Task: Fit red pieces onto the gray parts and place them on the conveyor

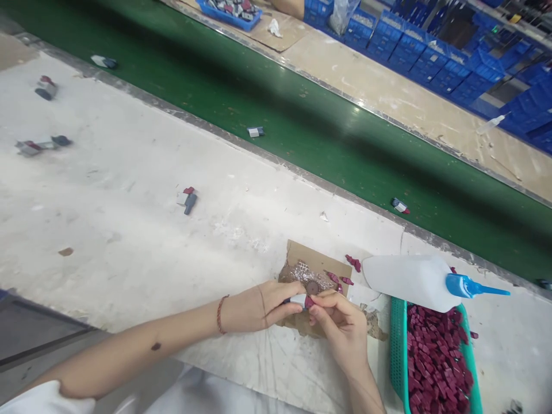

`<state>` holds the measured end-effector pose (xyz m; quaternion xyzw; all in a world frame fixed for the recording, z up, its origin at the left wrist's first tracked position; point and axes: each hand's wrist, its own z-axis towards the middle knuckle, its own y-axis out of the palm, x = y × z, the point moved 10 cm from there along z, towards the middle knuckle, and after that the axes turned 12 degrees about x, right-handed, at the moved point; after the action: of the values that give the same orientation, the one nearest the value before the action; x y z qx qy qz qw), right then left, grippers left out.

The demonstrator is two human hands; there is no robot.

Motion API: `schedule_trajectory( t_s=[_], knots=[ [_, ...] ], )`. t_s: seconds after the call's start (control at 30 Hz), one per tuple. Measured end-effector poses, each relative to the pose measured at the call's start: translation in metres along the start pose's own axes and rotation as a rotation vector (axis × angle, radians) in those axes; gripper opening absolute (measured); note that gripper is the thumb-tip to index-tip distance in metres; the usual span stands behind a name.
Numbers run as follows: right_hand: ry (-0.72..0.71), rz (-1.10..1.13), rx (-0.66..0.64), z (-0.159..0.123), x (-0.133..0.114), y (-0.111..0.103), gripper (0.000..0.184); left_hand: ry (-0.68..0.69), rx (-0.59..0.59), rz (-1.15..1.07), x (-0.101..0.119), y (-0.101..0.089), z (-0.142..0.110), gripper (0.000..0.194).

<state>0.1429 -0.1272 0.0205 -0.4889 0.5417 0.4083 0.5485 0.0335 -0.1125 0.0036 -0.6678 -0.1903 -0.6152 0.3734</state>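
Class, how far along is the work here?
Looks done: the small grey, white and maroon piece on the green belt. In hand: the left hand holds a white-and-dark piece; the right hand pinches its maroon end. Apparently left: maroon parts heaped in the teal plastic basket.

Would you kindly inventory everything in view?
near bench: one, white, foreground
belt: one, green, beyond near bench
far bench: one, tan, beyond belt
small assemblies: several, grey-red, near bench and belt
cardboard: one, brown, lower middle
basket: one, teal, lower right
loose pieces: many, dark red, basket and cardboard
bottle: one, white-blue, at basket's far end
tray: one, blue, far bench
applicator: one, whitish, far bench
bins: many, blue, upper right
held part: one, grey-red, above cardboard
left hand: one, bare, on grey end
right hand: one, bare, on red end
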Motion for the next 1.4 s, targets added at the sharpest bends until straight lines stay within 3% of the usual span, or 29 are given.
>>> schedule_trajectory(
  t_s=[0.3,0.37,0.47,0.57,0.63,0.7,0.83,0.9,1.07,1.2,1.4],
  knots=[
    [-0.103,-0.146,-0.026,-0.009,-0.020,-0.006,0.015,0.029,0.003,0.056,0.016,-0.005,0.002,0.036],
    [-0.148,-0.281,-0.012,-0.017,-0.033,-0.025,0.016,0.000,0.031,0.083,0.014,-0.014,0.005,0.030],
    [-0.142,-0.548,0.182,-0.029,-0.045,-0.087,0.019,-0.060,0.156,0.107,0.002,-0.043,0.018,0.026],
    [-0.029,-0.878,0.444,-0.041,-0.040,-0.161,0.028,-0.102,0.338,0.151,-0.016,-0.084,0.043,0.026],
    [0.012,-1.064,0.503,-0.042,-0.031,-0.188,0.034,-0.107,0.453,0.201,-0.027,-0.110,0.068,0.027],
    [0.020,-1.194,0.479,-0.036,-0.019,-0.195,0.035,-0.069,0.526,0.242,-0.034,-0.129,0.097,0.028],
    [0.005,-1.383,0.436,-0.018,-0.002,-0.190,0.030,0.069,0.575,0.303,-0.034,-0.148,0.155,0.042],
    [0.013,-1.420,0.448,-0.013,0.003,-0.190,0.026,0.055,0.635,0.337,-0.038,-0.161,0.173,0.049],
    [0.051,-1.278,0.512,-0.014,0.002,-0.200,0.028,0.028,0.763,0.469,-0.043,-0.194,0.181,0.050],
    [0.121,-0.897,0.665,-0.025,-0.008,-0.209,0.033,-0.028,0.897,0.438,-0.050,-0.222,0.163,0.036],
    [0.046,-0.388,0.680,-0.033,-0.027,-0.186,0.036,-0.059,0.946,0.204,-0.056,-0.232,0.157,0.028]
  ],
)
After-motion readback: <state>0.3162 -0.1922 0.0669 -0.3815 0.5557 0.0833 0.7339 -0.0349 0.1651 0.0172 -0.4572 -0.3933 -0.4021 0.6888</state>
